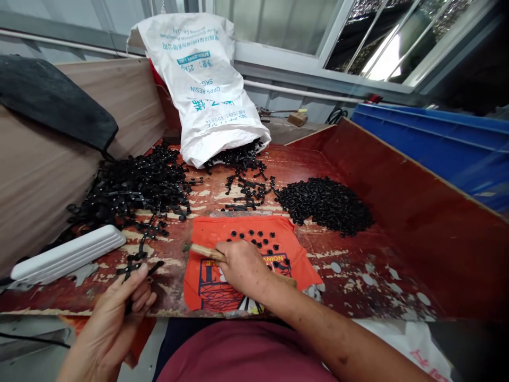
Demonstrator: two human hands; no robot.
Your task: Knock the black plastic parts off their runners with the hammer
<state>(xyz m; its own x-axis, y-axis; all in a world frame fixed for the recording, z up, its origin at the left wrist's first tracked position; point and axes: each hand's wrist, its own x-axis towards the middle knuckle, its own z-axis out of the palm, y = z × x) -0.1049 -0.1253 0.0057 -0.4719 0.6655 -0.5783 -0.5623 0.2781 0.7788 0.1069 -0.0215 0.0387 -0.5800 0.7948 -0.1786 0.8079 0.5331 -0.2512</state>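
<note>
My left hand (129, 300), at the front left of the table, pinches a black plastic part (137, 268) with thin arms between thumb and fingers. My right hand (244, 265) is closed around a wooden-handled tool (207, 252) above an orange printed cloth (196, 300). The tool's small dark tip points left, and its other end shows past my wrist; its exact kind is unclear. Several small black round pieces (260, 233) lie scattered on the cloth, just beyond my right hand.
A heap of black branched parts (139, 185) lies at left, beside a white ridged object (71, 252). More parts spill from a white sack (214, 95). Small black pieces (324, 204) are piled at right. Wooden side boards (382, 212) border the table, with a blue crate (437, 143) beyond.
</note>
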